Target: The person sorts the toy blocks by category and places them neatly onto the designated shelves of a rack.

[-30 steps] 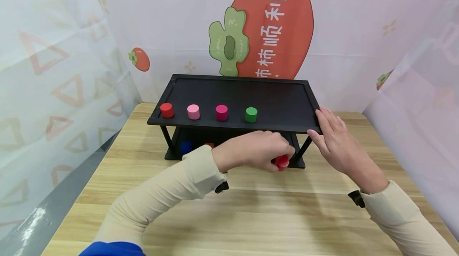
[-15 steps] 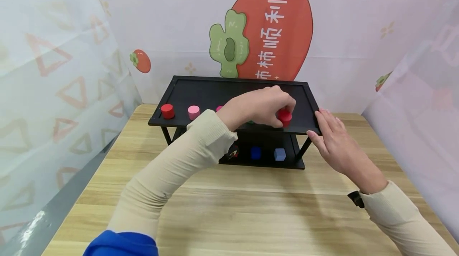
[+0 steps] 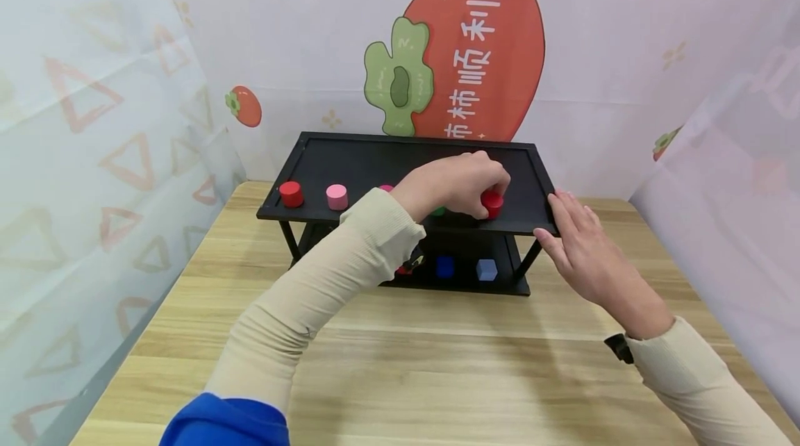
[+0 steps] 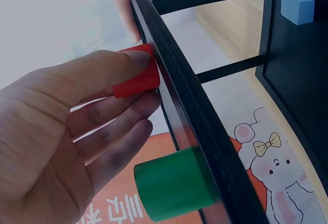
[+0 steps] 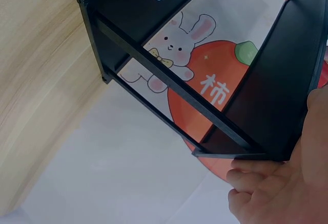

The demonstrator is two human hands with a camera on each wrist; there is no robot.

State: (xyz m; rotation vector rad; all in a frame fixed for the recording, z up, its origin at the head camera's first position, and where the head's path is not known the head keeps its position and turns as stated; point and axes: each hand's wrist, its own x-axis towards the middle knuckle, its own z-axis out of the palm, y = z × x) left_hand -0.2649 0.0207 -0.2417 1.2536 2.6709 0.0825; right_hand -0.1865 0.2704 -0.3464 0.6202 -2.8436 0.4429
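Observation:
My left hand [image 3: 456,182] pinches a red cylinder block [image 3: 493,205] at the right part of the black two-tier shelf's top [image 3: 375,158]. In the left wrist view, the thumb and fingers hold the red block [image 4: 137,75] against the board, and a green cylinder block [image 4: 171,185] stands beside it. Flat along the shelf's right edge, my right hand [image 3: 581,251] rests with fingers fairly straight. A red cylinder [image 3: 291,194] and a pink cylinder [image 3: 337,197] stand to the left on top. A magenta block is mostly hidden behind the left hand.
On the lower tier sit a dark blue cube [image 3: 444,267] and a light blue cube [image 3: 487,269]; a red block [image 3: 405,269] is partly hidden by the left wrist. The shelf stands on a wooden table [image 3: 437,369], with a patterned curtain [image 3: 300,50] behind.
My left hand has carried the red cylinder from in front of the lower tier up onto the top, then shifted slightly left. The right hand has stayed at the shelf edge.

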